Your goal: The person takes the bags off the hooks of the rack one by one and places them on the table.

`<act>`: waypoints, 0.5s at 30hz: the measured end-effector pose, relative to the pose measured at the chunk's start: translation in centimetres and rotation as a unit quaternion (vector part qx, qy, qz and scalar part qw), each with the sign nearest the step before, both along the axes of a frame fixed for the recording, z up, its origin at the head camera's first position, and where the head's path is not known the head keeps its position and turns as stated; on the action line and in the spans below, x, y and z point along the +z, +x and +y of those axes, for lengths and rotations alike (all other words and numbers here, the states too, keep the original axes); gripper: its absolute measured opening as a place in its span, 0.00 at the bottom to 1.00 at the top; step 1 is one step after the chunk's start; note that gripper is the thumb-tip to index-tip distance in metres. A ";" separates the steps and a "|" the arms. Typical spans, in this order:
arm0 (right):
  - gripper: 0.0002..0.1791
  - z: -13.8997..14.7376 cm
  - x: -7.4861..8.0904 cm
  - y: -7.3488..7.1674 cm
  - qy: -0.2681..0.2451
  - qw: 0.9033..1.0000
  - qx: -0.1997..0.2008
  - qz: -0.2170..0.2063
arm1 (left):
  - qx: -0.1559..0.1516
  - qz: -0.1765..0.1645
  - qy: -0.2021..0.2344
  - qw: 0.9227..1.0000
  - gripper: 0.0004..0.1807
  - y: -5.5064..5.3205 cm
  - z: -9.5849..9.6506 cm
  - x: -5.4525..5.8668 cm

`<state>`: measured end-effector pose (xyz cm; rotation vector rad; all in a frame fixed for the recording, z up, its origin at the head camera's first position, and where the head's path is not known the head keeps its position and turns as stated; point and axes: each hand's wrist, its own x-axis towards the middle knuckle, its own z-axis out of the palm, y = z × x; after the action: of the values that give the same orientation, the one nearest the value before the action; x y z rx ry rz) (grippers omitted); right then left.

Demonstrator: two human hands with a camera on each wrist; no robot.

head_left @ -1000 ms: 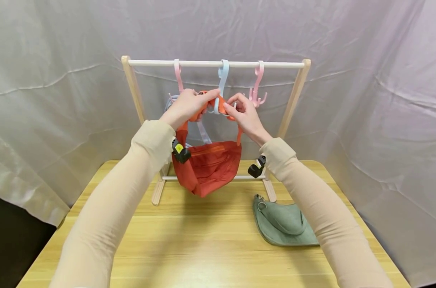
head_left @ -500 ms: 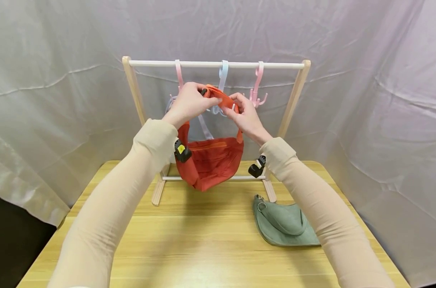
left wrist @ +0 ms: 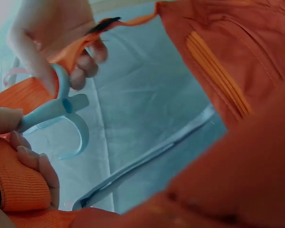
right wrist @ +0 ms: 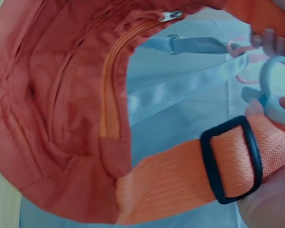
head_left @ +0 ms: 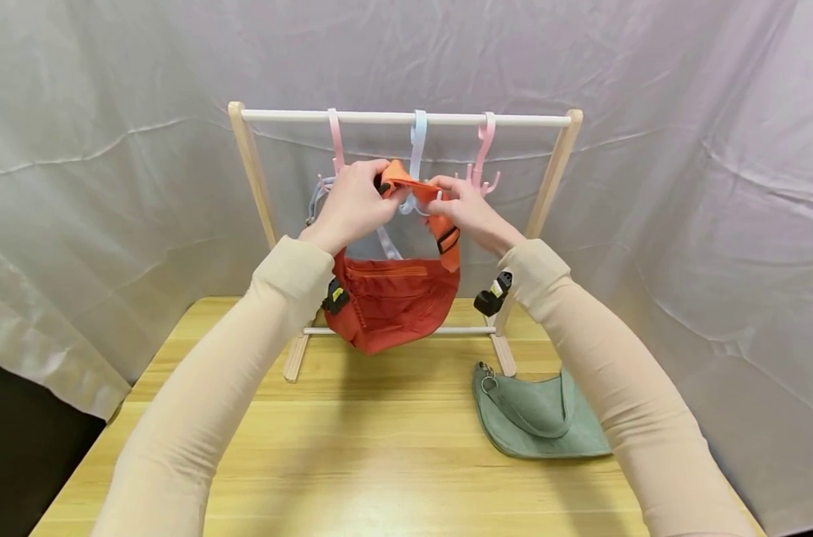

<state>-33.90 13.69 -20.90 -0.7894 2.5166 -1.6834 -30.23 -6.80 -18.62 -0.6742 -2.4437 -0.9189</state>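
L pink hook (head_left: 336,138): grey-blue strap (head_left: 314,198) by it; prob. one item up already. L hand (head_left: 362,201): grip curled snug on orange strap (head_left: 396,171). Red bag (head_left: 400,298) hangs under both hands, in front of rack, looks off bench (head_left: 380,455). Strap right at blue hook (head_left: 417,145), can't tell if seated; I'd say mid-hang, release left. R hand (head_left: 474,212): grip pinching strap nr buckle (head_left: 448,240). R pink hook (head_left: 485,142): nothing seen on it. Green bag (head_left: 523,440) on bench, untouched; prob. still to do.
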 end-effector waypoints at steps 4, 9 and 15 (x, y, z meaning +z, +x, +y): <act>0.14 0.3 0.7 0.1 -0.021 0.995 0.049 -0.081 | 0.006 0.030 -0.008 0.999 0.07 -0.1 0.0 -0.3; 0.17 0.6 1.1 0.1 -0.043 0.982 0.096 -0.155 | 0.014 0.049 -0.017 0.999 0.06 0.0 -0.1 -0.7; 0.12 1.0 1.4 0.1 -0.045 0.977 0.119 -0.171 | 0.016 0.065 -0.022 0.998 0.07 0.0 -0.2 -1.1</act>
<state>-33.80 14.66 -19.49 -0.7016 2.0474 -1.6918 -30.27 -7.03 -19.72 -0.6862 -2.3586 -0.7868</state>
